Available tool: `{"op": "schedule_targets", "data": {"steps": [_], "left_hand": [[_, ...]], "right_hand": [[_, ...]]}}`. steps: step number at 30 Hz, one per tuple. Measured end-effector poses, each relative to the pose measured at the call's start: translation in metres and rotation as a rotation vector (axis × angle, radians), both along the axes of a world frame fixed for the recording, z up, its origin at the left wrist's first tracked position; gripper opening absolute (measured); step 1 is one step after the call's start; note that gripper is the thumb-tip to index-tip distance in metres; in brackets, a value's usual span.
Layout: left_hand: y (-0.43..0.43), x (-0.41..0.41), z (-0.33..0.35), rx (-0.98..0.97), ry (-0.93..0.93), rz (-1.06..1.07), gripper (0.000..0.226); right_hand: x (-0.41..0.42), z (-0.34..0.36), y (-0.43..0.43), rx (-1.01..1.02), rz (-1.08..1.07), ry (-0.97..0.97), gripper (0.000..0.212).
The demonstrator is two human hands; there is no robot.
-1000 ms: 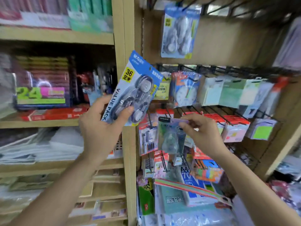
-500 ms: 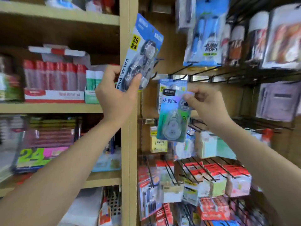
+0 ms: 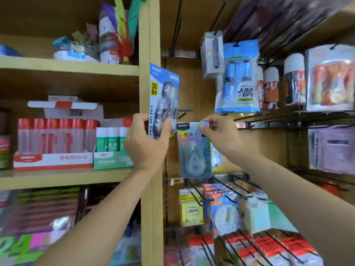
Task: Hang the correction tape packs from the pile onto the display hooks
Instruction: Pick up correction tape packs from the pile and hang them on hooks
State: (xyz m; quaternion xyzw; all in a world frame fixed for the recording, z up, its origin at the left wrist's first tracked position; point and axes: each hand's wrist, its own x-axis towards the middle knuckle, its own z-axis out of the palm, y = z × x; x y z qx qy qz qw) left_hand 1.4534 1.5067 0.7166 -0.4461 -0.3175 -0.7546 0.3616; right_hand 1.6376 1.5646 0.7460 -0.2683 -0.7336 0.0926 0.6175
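Two packs up: my left grip curled round the blue blister-card value pack, upright by the wooden shelf post; my right grip pinched the top of the shiny teal card pack just below a black wire hook.

The left hand gripped an upright blue value pack against the wooden shelf post. The right hand pinched the top of a holographic correction tape pack just below a black hook. A jump rope pack hung above.
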Motion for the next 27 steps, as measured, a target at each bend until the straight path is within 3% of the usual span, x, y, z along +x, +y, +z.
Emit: {"op": "schedule_targets", "data": {"steps": [7,27], "left_hand": [[0.001,-0.003,0.001,0.013,0.003,-0.014,0.038],[0.002,-0.003,-0.004,0.055,0.038,-0.059,0.035]], "right_hand": [[-0.009,0.007,0.001,0.178,-0.17,0.002,0.005],[-0.034,0.019,0.001,0.138,-0.235,-0.073,0.009]]}}
